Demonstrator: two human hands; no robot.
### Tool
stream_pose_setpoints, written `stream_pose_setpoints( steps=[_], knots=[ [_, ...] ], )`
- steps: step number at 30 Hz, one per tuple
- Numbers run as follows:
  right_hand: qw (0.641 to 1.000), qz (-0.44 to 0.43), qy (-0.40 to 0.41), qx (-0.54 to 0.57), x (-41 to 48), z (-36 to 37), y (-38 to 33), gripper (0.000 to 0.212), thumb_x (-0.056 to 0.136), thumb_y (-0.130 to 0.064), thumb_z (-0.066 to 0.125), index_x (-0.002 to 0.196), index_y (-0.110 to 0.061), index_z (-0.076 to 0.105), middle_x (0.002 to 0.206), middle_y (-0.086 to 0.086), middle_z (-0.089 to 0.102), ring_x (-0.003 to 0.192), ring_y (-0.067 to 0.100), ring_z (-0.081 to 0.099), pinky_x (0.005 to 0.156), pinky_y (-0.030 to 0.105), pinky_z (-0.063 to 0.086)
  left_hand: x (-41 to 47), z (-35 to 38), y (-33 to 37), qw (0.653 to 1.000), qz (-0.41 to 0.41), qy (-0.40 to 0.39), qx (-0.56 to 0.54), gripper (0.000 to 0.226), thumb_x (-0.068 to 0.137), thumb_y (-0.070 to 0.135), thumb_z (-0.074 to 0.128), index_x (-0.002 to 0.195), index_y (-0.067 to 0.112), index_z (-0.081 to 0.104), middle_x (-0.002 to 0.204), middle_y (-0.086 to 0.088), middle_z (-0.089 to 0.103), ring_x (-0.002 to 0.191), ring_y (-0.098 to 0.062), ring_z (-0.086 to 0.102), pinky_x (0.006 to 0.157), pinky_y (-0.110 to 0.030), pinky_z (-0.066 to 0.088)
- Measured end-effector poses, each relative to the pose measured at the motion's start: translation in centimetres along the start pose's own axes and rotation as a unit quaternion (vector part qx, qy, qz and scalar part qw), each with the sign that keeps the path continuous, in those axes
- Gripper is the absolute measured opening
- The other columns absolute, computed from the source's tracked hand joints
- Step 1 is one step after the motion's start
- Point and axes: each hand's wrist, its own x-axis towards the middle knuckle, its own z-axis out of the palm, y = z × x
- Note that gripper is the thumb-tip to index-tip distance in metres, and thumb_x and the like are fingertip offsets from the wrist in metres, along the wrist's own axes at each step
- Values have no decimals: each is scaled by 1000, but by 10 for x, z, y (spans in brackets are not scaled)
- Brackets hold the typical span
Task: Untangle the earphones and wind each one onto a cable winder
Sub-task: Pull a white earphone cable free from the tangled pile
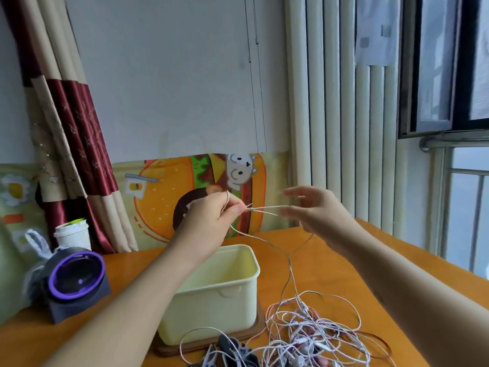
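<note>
While the left hand [211,218] pinches a cable [267,207], the right hand [317,210], grip wide, hovers; tub [225,292] and tangle [312,332] below.

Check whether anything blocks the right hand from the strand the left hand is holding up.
Nothing visible does. The left hand pinches the strand in mid-air; it runs straight to the right hand's spread, blurred fingers. The tangle lies below on the table.

orange table [127,268] | earphone tangle [312,332] | wooden board [169,350] under cream box [211,300] | purple-ringed device [76,284]
</note>
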Motion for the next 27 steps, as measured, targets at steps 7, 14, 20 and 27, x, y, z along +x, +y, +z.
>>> stream_pose_setpoints(
  steps=[7,14,20,27],
  knots=[
    [992,-33,55,-105,3,4,16,23,89,-27,63,110,-18,64,87,-3,66,75,6,61,57,10,43,-1,-4,-7,994,-59,-23,-92,26,99,34,48,87,22,68,64,-3,38,57,-13,37,62,-34,40],
    [960,134,-41,242,-6,11,21,22,95,-27,54,94,-8,66,76,5,58,68,15,55,65,27,47,-13,11,-15,871,-260,-28,-417,32,102,29,43,74,17,51,61,6,51,65,-11,54,60,-25,36],
    [962,158,-147,166,-12,7,34,26,91,-34,58,97,-9,63,56,-3,42,47,9,24,47,24,19,-14,5,-10,741,-290,16,-606,33,103,27,40,72,16,46,68,-2,58,53,-10,57,46,-18,49],
    [994,19,-56,-94,-10,-4,25,20,85,-31,68,76,-12,68,56,-7,52,46,3,38,45,15,30,-1,-16,-18,743,-272,62,-609,33,104,28,37,74,16,43,70,-2,69,55,-8,63,44,-13,43]
  ],
)
